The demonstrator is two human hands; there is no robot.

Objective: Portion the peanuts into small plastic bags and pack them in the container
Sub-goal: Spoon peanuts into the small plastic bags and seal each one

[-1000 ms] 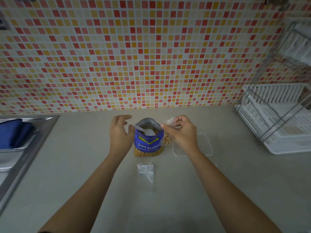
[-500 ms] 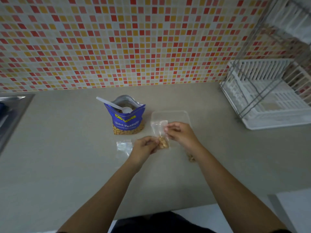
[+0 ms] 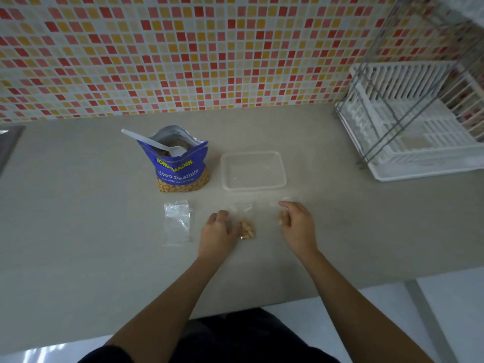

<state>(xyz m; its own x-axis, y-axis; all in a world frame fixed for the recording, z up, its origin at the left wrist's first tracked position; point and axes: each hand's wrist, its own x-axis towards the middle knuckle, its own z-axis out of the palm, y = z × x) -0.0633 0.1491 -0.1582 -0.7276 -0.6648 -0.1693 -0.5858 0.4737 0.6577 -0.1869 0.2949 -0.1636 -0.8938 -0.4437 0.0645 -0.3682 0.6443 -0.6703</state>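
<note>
While the left hand (image 3: 217, 231) and right hand (image 3: 298, 226) are curling against limp, light peanut bags (image 3: 246, 230), grip unclear, I'm favouring pinching their slack tops.

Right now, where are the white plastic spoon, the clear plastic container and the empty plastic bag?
white plastic spoon (image 3: 148, 141): head view, middle of its handle, above the peanut pouch's mouth.
clear plastic container (image 3: 252, 172): head view, bare floor inside.
empty plastic bag (image 3: 177, 221): head view, centre of the flat film.
</note>
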